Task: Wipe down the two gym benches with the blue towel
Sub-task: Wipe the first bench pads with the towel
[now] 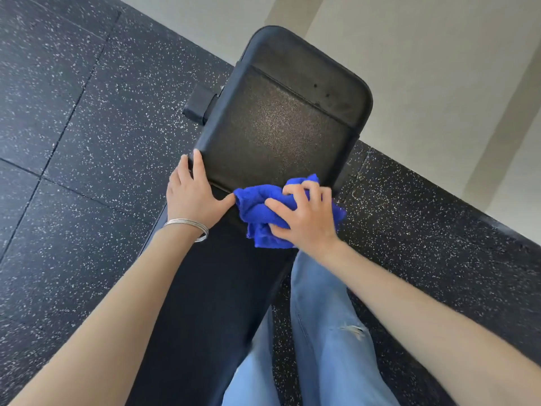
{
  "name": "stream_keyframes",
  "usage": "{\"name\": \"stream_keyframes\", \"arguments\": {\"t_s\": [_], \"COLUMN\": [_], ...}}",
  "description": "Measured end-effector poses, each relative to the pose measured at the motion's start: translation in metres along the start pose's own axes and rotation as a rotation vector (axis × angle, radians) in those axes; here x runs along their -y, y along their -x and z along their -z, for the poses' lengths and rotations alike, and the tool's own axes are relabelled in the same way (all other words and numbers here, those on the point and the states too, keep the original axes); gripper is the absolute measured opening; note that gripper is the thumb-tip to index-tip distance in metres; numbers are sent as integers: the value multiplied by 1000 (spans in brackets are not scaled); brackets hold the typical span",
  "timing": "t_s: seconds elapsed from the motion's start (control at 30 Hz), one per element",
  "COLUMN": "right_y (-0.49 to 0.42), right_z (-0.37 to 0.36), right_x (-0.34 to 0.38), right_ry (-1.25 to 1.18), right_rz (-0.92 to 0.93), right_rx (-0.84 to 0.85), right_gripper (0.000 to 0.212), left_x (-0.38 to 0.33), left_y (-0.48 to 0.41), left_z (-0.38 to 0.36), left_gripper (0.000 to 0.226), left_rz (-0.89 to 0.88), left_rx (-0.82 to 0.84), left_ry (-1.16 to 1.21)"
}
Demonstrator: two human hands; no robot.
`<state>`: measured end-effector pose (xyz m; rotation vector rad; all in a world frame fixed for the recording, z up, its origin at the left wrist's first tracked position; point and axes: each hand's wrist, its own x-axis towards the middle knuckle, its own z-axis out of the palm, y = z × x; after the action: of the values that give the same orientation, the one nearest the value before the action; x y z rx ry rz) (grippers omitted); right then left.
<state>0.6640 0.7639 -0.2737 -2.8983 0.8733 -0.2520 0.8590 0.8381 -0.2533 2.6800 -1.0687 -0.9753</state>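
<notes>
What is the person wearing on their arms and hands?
Both arms are bare, with no sleeves showing. The left hand has thin silver bangle bracelets around its wrist. The right hand wears no glove, ring, or bracelet that shows.

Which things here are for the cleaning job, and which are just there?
For the job:
- blue towel, bunched under the right hand
- gym bench, black and padded
- left hand, resting flat on the bench's edge

Just there:
- speckled floor
- pale wall
- bangles on the left wrist
- blue jeans
</notes>
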Motion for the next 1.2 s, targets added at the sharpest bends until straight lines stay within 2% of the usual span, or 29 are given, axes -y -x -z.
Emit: {"name": "stream_keyframes", "arguments": {"t_s": [0.07, 0.1, 0.2, 0.27, 0.37, 0.47, 0.6, 0.77, 0.87, 0.97, 1.13, 1.2], "right_y": [-18, -28, -60, -79, -95, -119, -186, -290, -310, -272, -159, -129], "right_z": [2, 3, 7, 10, 6, 2, -8, -29, -31, -17, 4, 7], "right_x": [-30, -45, -90, -114, -129, -129, -117, -89, -89, -113, -181, -195], "right_ry": [17, 29, 54, 94, 110, 115, 115, 118, 85, 29, -28, -10], "right_rz": [74, 3, -415, -493, -386, -359, -206, 42, 134, 154, 57, -2], "right_rx": [-25, -34, 13, 84, 103, 90, 152, 358, 478, 346, 108, 82], "right_gripper": [19, 21, 30, 35, 33, 33, 38, 42, 43, 43, 30, 27], "left_x": [1, 2, -1, -8, -24, -39, -55, -59, -56, -54, -41, -34], "left_y": [-1, -2, -8, -13, -22, -30, -39, -43, -41, -35, -25, -18], "left_z": [0, 0, -2, -4, -4, -3, -5, -7, -6, -4, -4, -7], "left_gripper": [103, 101, 96, 94, 94, 93, 94, 93, 93, 94, 93, 93], "left_rz": [1, 1, 2, 18, 48, 105, 171, 200, 204, 214, 267, 273], "left_rx": [-1, -6, -32, -53, -81, -96, -109, -146, -152, -148, -145, -148], "left_ry": [0, 1, 15, 20, 13, 12, 8, 5, 9, 17, 33, 20]}}
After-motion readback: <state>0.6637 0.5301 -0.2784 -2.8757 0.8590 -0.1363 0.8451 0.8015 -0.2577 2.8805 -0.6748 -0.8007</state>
